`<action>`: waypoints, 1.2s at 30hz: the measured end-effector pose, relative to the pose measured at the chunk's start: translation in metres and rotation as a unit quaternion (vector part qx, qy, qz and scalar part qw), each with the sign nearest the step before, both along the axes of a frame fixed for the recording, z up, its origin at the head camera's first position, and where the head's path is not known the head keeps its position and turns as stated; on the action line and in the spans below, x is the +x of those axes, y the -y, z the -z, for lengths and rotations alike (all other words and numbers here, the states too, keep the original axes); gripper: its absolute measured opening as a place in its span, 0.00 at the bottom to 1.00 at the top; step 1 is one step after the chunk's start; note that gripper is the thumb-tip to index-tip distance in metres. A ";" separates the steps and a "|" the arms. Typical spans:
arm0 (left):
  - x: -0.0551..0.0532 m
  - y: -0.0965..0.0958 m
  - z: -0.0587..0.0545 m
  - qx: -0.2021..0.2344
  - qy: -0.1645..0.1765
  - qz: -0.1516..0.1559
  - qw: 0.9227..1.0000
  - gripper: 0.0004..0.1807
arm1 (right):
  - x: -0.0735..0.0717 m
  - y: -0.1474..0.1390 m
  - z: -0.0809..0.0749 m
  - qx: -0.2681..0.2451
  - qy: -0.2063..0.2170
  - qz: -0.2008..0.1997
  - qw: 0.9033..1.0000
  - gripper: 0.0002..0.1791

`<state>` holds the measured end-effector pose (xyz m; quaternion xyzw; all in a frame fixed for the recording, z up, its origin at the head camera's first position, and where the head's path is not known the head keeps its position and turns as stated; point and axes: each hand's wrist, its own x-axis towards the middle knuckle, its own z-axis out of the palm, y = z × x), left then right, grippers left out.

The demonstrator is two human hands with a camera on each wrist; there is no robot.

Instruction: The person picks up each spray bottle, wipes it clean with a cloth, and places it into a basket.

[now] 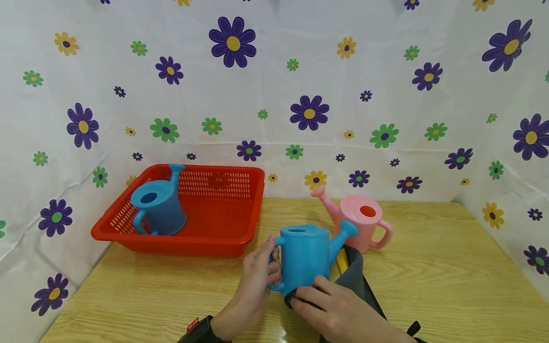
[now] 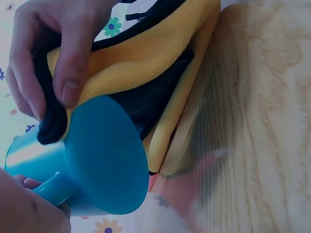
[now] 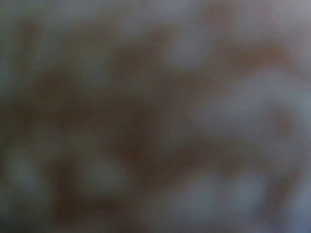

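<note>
In the head view, a blue watering can [image 1: 303,257] is held above the table in front of me, its spout to the right. My left hand [image 1: 256,278] grips its handle. My right hand [image 1: 339,308] pinches a cloth [image 1: 359,274], dark grey on one side and yellow on the other, against the can's lower side. The left wrist view shows the can's flat base [image 2: 109,158] and the folded cloth [image 2: 141,63], with the right thumb on its yellow side. Only a blur fills the right wrist view.
A red plastic basket [image 1: 218,209] stands at the back left, with another blue watering can [image 1: 160,209] upright inside. Just behind the held can, a pink watering can [image 1: 360,221] is on the wooden table [image 1: 450,267]. Flower-printed sheeting [image 1: 266,71] encloses the back and sides.
</note>
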<state>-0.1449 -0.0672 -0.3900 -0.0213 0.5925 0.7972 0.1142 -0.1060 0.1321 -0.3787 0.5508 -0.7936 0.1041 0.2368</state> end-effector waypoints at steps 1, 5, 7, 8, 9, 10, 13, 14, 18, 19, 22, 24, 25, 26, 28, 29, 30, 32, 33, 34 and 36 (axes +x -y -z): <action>-0.001 0.000 0.000 0.003 0.002 -0.002 1.000 0.27 | 0.000 0.000 0.000 0.002 -0.002 -0.002 1.000 0.16; -0.001 0.002 0.001 0.005 0.007 -0.004 1.000 0.27 | 0.001 0.001 0.000 0.002 -0.021 -0.011 1.000 0.16; -0.002 0.002 0.001 0.002 0.005 -0.002 1.000 0.27 | 0.001 0.002 0.001 0.000 -0.026 -0.014 1.000 0.15; -0.002 0.002 0.001 0.001 0.004 -0.001 1.000 0.27 | 0.001 0.002 0.001 -0.001 -0.028 -0.015 0.999 0.14; -0.002 0.002 0.001 -0.001 0.003 0.000 1.000 0.28 | 0.001 0.002 0.001 -0.001 -0.029 -0.016 0.999 0.13; -0.002 0.002 0.001 -0.002 0.002 0.002 1.000 0.28 | 0.001 0.002 0.001 -0.002 -0.028 -0.016 0.999 0.13; -0.001 0.003 0.000 -0.004 0.000 0.008 1.000 0.28 | 0.001 0.002 0.001 -0.004 -0.021 -0.017 1.000 0.13; -0.001 0.003 0.000 -0.004 0.000 0.009 1.000 0.28 | 0.001 0.002 0.001 -0.006 -0.019 -0.018 1.000 0.14; 0.000 0.004 0.000 -0.005 -0.007 0.016 1.000 0.29 | 0.004 0.001 -0.001 -0.018 0.000 -0.017 1.000 0.15; 0.000 0.005 0.000 -0.006 -0.008 0.018 1.000 0.29 | 0.005 0.001 -0.001 -0.022 0.005 -0.013 1.000 0.15; 0.001 0.006 -0.001 -0.009 -0.017 0.024 1.000 0.30 | 0.005 0.001 -0.002 -0.035 0.013 -0.007 0.999 0.15; 0.001 0.006 -0.002 -0.011 -0.022 0.029 0.999 0.30 | 0.004 0.000 -0.003 -0.043 0.007 -0.008 0.999 0.14; 0.001 0.006 -0.002 -0.011 -0.023 0.031 0.999 0.30 | 0.003 -0.001 -0.003 -0.049 0.004 -0.008 0.999 0.14; 0.001 0.006 -0.002 -0.011 -0.024 0.033 0.999 0.30 | 0.002 -0.001 -0.003 -0.054 -0.003 -0.010 0.998 0.14; 0.002 0.005 -0.003 -0.010 -0.028 0.038 0.999 0.29 | 0.000 -0.002 -0.005 -0.067 -0.011 -0.009 0.998 0.14; 0.003 0.005 -0.002 -0.008 -0.031 0.040 0.999 0.28 | 0.000 -0.003 -0.006 -0.074 -0.015 -0.007 0.997 0.13; 0.003 0.005 -0.002 -0.008 -0.033 0.043 0.999 0.28 | 0.000 -0.003 -0.007 -0.082 -0.016 -0.003 0.997 0.13; 0.004 0.004 -0.002 -0.010 -0.036 0.047 0.998 0.27 | 0.000 -0.005 -0.009 -0.092 -0.013 0.012 0.996 0.14; 0.005 0.004 -0.002 -0.011 -0.038 0.049 0.998 0.27 | 0.000 -0.005 -0.010 -0.097 -0.011 0.020 0.995 0.15; 0.005 0.003 -0.002 -0.013 -0.040 0.052 0.998 0.26 | 0.000 -0.006 -0.011 -0.101 -0.011 0.030 0.994 0.16; 0.006 0.002 -0.003 -0.017 -0.041 0.057 0.997 0.26 | 0.000 -0.007 -0.012 -0.112 -0.011 0.050 0.992 0.17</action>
